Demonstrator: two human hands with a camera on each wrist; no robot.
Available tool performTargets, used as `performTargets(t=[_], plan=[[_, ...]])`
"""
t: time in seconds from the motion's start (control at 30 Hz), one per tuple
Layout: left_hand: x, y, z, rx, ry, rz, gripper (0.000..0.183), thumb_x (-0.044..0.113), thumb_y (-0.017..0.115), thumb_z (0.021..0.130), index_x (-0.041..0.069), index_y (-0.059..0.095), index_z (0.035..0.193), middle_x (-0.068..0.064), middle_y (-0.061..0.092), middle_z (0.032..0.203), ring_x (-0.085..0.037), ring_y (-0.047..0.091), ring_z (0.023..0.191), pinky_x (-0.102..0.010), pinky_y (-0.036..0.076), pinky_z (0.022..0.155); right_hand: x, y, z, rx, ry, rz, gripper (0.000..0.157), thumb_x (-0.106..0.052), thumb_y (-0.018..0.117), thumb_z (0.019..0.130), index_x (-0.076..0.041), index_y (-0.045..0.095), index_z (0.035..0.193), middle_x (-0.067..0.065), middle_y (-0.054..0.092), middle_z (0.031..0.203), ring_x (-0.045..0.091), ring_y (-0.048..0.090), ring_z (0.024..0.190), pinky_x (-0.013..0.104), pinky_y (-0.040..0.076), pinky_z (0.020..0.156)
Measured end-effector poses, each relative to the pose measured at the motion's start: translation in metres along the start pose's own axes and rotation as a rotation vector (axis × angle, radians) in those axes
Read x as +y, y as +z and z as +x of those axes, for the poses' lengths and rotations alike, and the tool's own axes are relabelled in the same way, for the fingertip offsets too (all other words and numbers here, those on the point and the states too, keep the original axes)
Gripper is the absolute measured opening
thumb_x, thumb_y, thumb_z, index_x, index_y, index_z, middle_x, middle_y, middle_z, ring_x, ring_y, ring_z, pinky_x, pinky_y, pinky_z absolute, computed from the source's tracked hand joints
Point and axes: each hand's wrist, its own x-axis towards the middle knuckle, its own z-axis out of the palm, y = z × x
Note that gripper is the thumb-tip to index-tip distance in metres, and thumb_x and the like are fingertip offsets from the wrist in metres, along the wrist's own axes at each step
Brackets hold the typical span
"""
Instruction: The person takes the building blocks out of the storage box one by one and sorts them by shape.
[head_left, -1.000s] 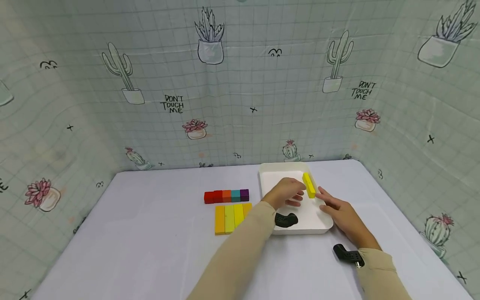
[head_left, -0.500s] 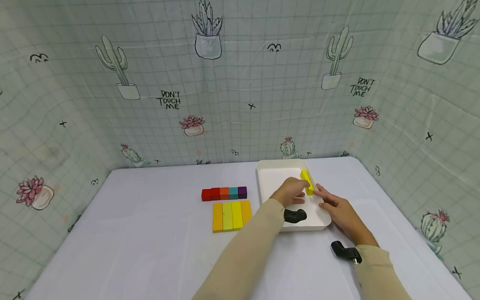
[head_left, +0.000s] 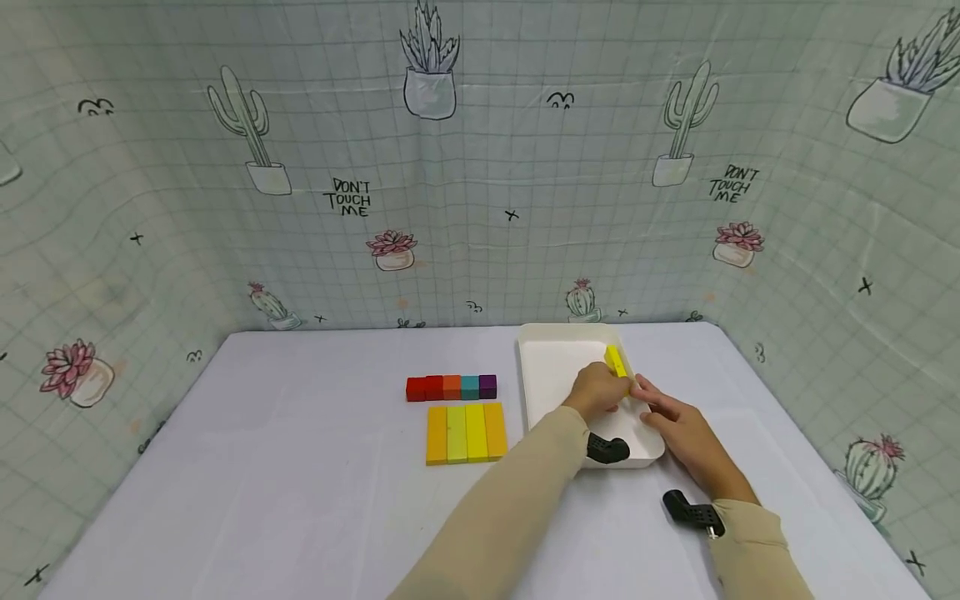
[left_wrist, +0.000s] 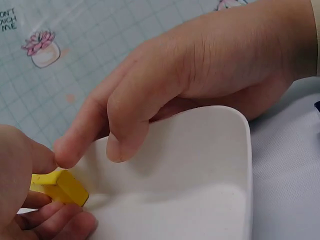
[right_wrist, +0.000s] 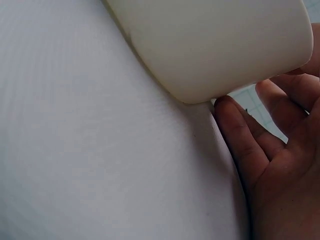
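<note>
In the head view, a white tray [head_left: 568, 331] stands at the right of the table. A long yellow block [head_left: 615, 359] lies inside it along the right wall. Reaching into the tray, my left hand [head_left: 597, 389] pinches the near end of this block between thumb and fingers. My right hand [head_left: 688, 431] grips the tray's right wall. In the left wrist view, the right thumb [left_wrist: 125, 130] hooks over the rim and an index fingertip comes close to the left thumb. The right wrist view has other right fingers [right_wrist: 240, 135] outside the wall, near the tray's underside.
Left of the tray lies a row of small cubes [head_left: 452, 387] in red, orange, teal and purple. Nearer, several yellow and orange long blocks [head_left: 467, 434] lie side by side. A patterned cloth [head_left: 465, 167] rises behind the white table [head_left: 285, 467].
My left hand has moved right and slightly nearer, along the yellow block, and now pinches its near end. The right hand stays at the tray's wall.
</note>
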Motion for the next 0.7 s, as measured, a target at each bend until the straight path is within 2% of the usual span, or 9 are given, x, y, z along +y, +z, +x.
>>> performTargets(t=[0.2, 0.3, 0.4, 0.57, 0.63, 0.7], plan=[[-0.0039, -0.0020, 0.0028, 0.022, -0.019, -0.019, 0.018, 0.025, 0.073, 0.088, 0.010, 0.065, 0.083, 0.000, 0.057, 0.065, -0.012, 0.052, 0.046, -0.021, 0.043, 0.047, -0.0010, 0.0020, 0.0007, -0.003, 0.001, 0.002, 0.045, -0.018, 0.057, 0.102, -0.012, 0.053, 0.147, -0.006, 0.028, 0.162, 0.023, 0.016, 0.151, 0.054, 0.016, 0.119], [-0.0038, -0.0023, 0.0050, 0.022, -0.027, -0.023, 0.020, 0.026, 0.076, 0.088, 0.009, 0.066, 0.087, -0.001, 0.058, 0.066, -0.013, 0.054, 0.045, -0.021, 0.044, 0.046, -0.0024, 0.0022, 0.0005, 0.004, 0.002, 0.008, 0.045, -0.018, 0.057, 0.102, -0.010, 0.053, 0.146, -0.006, 0.029, 0.162, 0.023, 0.016, 0.151, 0.055, 0.016, 0.118], [-0.0033, -0.0019, 0.0072, 0.028, -0.032, -0.024, 0.025, 0.027, 0.078, 0.087, 0.006, 0.067, 0.097, -0.002, 0.059, 0.070, -0.013, 0.054, 0.044, -0.022, 0.044, 0.045, -0.0036, 0.0019, 0.0008, 0.009, -0.002, 0.004, 0.045, -0.017, 0.057, 0.102, -0.010, 0.053, 0.146, -0.005, 0.029, 0.162, 0.025, 0.015, 0.151, 0.055, 0.016, 0.118], [-0.0032, -0.0004, 0.0093, 0.039, -0.063, -0.036, 0.043, 0.025, 0.076, 0.087, 0.006, 0.059, 0.123, -0.003, 0.059, 0.077, -0.013, 0.053, 0.042, -0.021, 0.043, 0.043, -0.0034, 0.0016, 0.0005, 0.009, -0.001, 0.008, 0.045, -0.015, 0.057, 0.101, -0.009, 0.053, 0.146, -0.005, 0.029, 0.162, 0.025, 0.015, 0.151, 0.055, 0.016, 0.118], [-0.0029, -0.0001, 0.0094, 0.041, -0.072, -0.035, 0.045, 0.024, 0.074, 0.087, 0.006, 0.056, 0.125, -0.004, 0.058, 0.077, -0.013, 0.052, 0.040, -0.021, 0.043, 0.043, -0.0033, 0.0014, 0.0002, 0.006, 0.006, 0.013, 0.045, -0.015, 0.057, 0.101, -0.010, 0.054, 0.146, -0.006, 0.028, 0.162, 0.025, 0.014, 0.151, 0.055, 0.015, 0.119], [-0.0020, -0.0001, 0.0090, 0.046, -0.072, -0.036, 0.039, 0.023, 0.073, 0.087, 0.007, 0.056, 0.118, -0.005, 0.058, 0.075, -0.014, 0.051, 0.039, -0.022, 0.043, 0.042, -0.0035, 0.0010, -0.0004, 0.007, 0.007, 0.017, 0.044, -0.016, 0.058, 0.101, -0.011, 0.055, 0.145, -0.006, 0.028, 0.162, 0.024, 0.014, 0.152, 0.055, 0.015, 0.119]])
